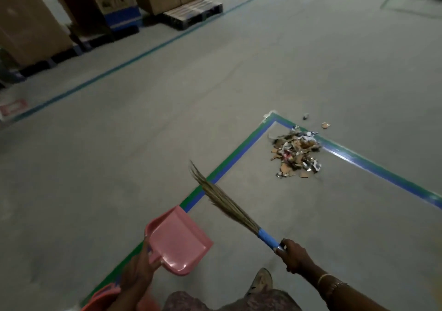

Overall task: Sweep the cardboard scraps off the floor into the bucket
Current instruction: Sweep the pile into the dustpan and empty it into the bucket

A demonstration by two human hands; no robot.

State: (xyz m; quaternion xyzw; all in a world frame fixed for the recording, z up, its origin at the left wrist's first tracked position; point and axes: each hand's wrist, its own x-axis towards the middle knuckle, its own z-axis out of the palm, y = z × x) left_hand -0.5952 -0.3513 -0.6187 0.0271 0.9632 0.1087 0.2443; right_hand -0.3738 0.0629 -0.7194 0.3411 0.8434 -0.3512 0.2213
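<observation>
Across the floor (143, 131) the cardboard scraps (296, 154) lie heaped in the taped corner ahead, light and flimsy I'd judge, for sweeping, the fingers of my left hand (138, 272) curled round the handle of the pink dustpan (177, 241), those of my right hand (293, 255) round the blue-taped grip of the broom (229, 205).
</observation>
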